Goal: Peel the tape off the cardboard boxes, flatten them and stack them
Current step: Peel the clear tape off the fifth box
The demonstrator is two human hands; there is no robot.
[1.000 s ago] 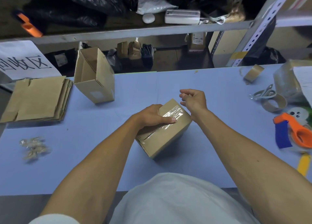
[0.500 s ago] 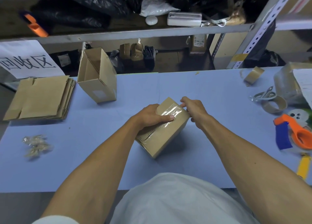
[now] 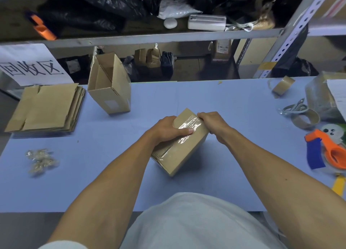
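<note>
Blue table (image 3: 234,117) under a cluttered shelf. Head view: box (image 3: 184,151) sits at centre, tilted, clear tape (image 3: 188,127) across its top. Since a second ago the right hand (image 3: 212,122) has dropped from just above the box to its 1 o'clock corner; fingers curl at the tape end, likely starting the peel. Left hand (image 3: 166,129) grips the top, thumb pressing the tape. Flattened stack (image 3: 46,108) at 9 o'clock, open box (image 3: 110,85) at 11.
</note>
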